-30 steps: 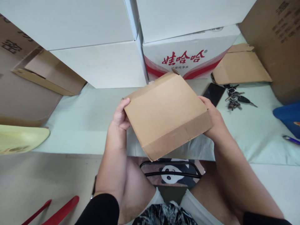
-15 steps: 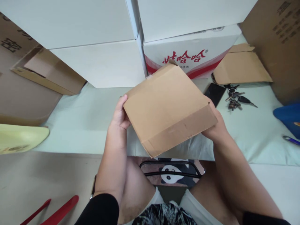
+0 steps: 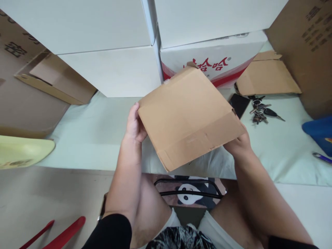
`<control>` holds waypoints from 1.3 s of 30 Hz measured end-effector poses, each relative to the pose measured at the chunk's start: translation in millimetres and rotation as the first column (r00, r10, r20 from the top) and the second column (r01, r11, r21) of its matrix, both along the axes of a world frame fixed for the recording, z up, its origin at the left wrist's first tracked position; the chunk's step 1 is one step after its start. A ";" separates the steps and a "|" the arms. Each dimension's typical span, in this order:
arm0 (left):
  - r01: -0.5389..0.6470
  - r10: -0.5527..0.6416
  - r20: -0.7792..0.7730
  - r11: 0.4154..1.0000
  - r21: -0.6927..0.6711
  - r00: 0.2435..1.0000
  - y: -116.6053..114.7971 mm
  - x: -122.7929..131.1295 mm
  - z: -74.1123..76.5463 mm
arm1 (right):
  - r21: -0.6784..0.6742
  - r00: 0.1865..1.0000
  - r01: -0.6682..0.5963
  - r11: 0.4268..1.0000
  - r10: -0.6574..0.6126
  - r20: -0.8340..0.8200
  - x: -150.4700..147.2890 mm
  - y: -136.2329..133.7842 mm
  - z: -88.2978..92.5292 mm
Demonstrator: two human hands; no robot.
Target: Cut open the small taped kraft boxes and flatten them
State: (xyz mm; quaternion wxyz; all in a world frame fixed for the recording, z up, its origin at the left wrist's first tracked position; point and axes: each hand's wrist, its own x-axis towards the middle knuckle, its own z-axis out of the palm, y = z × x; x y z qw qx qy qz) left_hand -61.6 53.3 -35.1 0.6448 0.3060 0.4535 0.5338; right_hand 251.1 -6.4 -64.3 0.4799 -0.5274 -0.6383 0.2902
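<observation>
I hold a brown cardboard box [image 3: 188, 116] up in front of me, above the near edge of the pale green table [image 3: 95, 135]. My left hand [image 3: 135, 124] grips its left corner, fingers tucked behind the cardboard. My right hand [image 3: 237, 143] grips the right corner from below; most of its fingers are hidden under the box. The box is tilted, its broad face turned toward me, with a taped strip along the lower edge.
Large white cartons [image 3: 109, 45] and one with red characters [image 3: 223, 58] stand at the back. A flat cardboard piece [image 3: 267, 77], a black phone [image 3: 239, 104] and keys [image 3: 259, 110] lie right. Brown boxes [image 3: 28, 90] flank left; a blue object [image 3: 319, 133] right.
The box has tipped further up, its far edge rising to cover more of the red-lettered carton. Both hands kept their grip and shifted only slightly.
</observation>
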 end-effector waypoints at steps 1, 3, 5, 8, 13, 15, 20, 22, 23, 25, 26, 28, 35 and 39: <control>0.009 -0.009 0.005 1.000 0.002 1.000 -0.9 0.6 1.3 | 0.002 0.999 0.016 1.000 -0.016 -0.051 -1.0 0.7 -1.5; 0.020 -0.021 0.017 1.000 0.008 1.000 -2.7 2.4 3.5 | 0.003 0.989 0.057 0.998 -0.056 -0.137 -2.3 1.5 -4.2; 0.023 -0.023 0.012 1.000 0.019 1.000 -4.1 4.3 4.2 | 0.006 0.990 0.080 0.997 -0.079 -0.120 -2.4 1.2 -5.9; 0.008 -0.007 -0.045 1.000 0.030 0.999 -4.4 5.3 1.5 | 0.028 0.994 0.072 0.997 -0.069 -0.088 -1.7 0.1 -5.5; -0.082 0.079 -0.119 0.996 -0.027 0.990 -3.9 -1.0 -2.7 | 0.091 0.996 0.078 0.993 -0.075 -0.037 -2.3 -0.8 3.5; -0.068 0.064 -0.118 0.997 -0.031 0.991 -5.1 -3.2 -0.6 | 0.095 0.997 0.080 0.992 -0.080 -0.005 -3.2 -1.1 7.6; 0.086 -0.078 -0.082 0.991 0.103 0.994 -9.3 1.9 8.3 | 0.113 0.987 0.147 0.983 -0.154 0.053 -5.6 -1.3 12.7; 0.140 -0.122 -0.111 0.975 0.171 0.986 -10.1 6.8 8.1 | 0.128 0.984 0.163 0.978 -0.171 0.056 -6.0 -1.1 12.8; 0.157 -0.131 -0.138 0.968 0.197 0.982 -10.0 9.2 6.6 | 0.130 0.985 0.159 0.979 -0.167 0.054 -6.0 -0.9 12.5; 0.173 -0.133 -0.194 0.962 0.211 0.972 -9.3 13.1 1.6 | 0.131 0.988 0.129 0.983 -0.138 0.062 -5.6 -0.8 11.6; 0.171 -0.126 -0.219 0.964 0.203 0.968 -8.7 14.4 -1.4 | 0.135 0.990 0.107 0.985 -0.118 0.076 -5.3 -0.8 11.1; 0.144 -0.093 -0.270 0.973 0.178 0.958 -7.4 15.8 -6.7 | 0.146 0.991 0.070 0.987 -0.086 0.103 -4.7 -1.1 10.1; 0.042 0.014 -0.355 0.988 0.148 0.935 -7.2 16.6 -6.1 | 0.172 0.998 -0.005 0.985 -0.007 0.070 -5.7 -2.5 10.2; 0.093 -0.018 -0.353 0.976 0.197 0.936 -9.5 18.9 -4.4 | 0.165 0.997 -0.002 0.986 -0.010 0.072 -7.1 -3.0 11.1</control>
